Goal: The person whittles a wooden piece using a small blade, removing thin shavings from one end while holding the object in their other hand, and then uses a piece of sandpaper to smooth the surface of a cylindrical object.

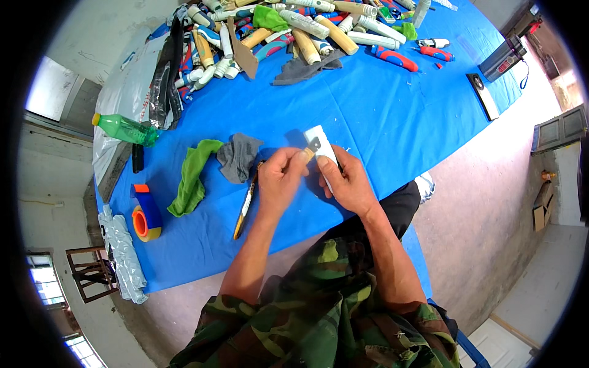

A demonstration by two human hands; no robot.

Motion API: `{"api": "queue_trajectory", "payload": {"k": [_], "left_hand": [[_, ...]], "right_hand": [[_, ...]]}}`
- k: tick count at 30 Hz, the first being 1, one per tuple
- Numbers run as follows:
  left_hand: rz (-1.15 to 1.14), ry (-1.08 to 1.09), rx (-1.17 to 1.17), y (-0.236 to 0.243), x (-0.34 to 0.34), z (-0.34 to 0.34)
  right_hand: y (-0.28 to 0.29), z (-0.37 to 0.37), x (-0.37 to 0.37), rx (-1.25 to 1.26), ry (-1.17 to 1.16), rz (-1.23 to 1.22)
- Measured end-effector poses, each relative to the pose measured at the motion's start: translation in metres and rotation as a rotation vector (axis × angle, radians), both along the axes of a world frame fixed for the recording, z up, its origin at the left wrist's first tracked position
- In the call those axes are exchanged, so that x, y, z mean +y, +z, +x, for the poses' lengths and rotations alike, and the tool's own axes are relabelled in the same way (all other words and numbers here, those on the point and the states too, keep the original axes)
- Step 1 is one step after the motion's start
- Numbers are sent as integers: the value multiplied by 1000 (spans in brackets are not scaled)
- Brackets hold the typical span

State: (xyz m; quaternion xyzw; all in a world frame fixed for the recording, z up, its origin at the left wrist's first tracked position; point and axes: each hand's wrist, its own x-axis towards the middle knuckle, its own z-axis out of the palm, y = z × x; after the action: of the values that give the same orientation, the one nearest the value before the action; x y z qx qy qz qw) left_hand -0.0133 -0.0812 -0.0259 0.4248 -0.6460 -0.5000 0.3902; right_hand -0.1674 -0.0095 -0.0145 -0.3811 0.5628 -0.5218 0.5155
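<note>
Above the near part of the table, my left hand (283, 178) pinches a small flat piece (313, 147), with a grey metal-looking tip and a tan part by the fingers; its exact kind is unclear. My right hand (348, 183) is closed on a white oblong plastic piece (317, 136), thumb on top. The grey tip overlaps the white piece in view; whether they touch I cannot tell. Just left of my left hand lies a slim knife-like tool (245, 210) with a yellowish end. Farther left are a grey cloth (238, 158) and a green cloth (195, 179).
A blue cloth covers the table (392, 122). A tape dispenser (145, 214) and a green bottle (124, 129) stand left. Many handle-shaped pieces (305, 24) are heaped at the far side. A dark cup (502, 59) and a phone-like slab (483, 96) sit far right.
</note>
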Motion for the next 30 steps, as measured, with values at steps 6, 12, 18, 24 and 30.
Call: {"api": "queue_trajectory", "payload": {"k": [6,12,18,24,30], "left_hand": [[17,49,56,2,-10,0],[27,49,95,4,-14,-2],[63,3,25,7,-3,1],[22,36,64,4,-11,0],[5,13,12,9,-10,2]], "right_hand": [[2,0,0,27,6,-15],[2,2,1,116,-1,-46],[-1,2,1,101,-5,-45],[-2,4,0,100,-10,-95],[5,5,1,155,-11,-70]]}}
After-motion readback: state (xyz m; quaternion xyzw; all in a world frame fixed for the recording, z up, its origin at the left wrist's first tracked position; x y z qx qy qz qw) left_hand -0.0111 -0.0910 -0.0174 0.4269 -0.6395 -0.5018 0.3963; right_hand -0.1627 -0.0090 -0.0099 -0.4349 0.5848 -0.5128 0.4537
